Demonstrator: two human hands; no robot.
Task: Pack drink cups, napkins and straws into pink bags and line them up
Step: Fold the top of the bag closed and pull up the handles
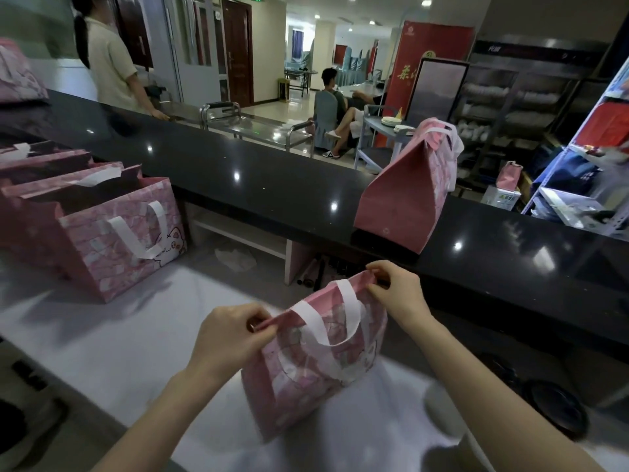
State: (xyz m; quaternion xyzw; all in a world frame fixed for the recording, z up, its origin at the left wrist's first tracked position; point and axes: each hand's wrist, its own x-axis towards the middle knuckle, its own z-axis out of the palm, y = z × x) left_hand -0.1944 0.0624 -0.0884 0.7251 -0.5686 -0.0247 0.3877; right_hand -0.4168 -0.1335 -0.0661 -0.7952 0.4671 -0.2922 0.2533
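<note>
Pink bag (pixel 316 366) stands on the pale bench (pixel 136 352) right in front of you, mouth up, slightly tilted. The long axis of its top edge runs near-left to far-right. Your left hand (pixel 231 335) pinches the near-left rim corner; your right hand (pixel 394 294) pinches the far-right corner. The mouth is drawn nearly flat. White handle (pixel 354 301) droops over the facing side, which has a cartoon print. Open bags (pixel 129 240) stand at left; another bag (pixel 405 192) sits on the raised dark bench (pixel 238 158).

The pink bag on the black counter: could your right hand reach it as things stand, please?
Probably, once freed: the right hand pinches the near bag, and nothing stands between it and the counter bag.
</note>
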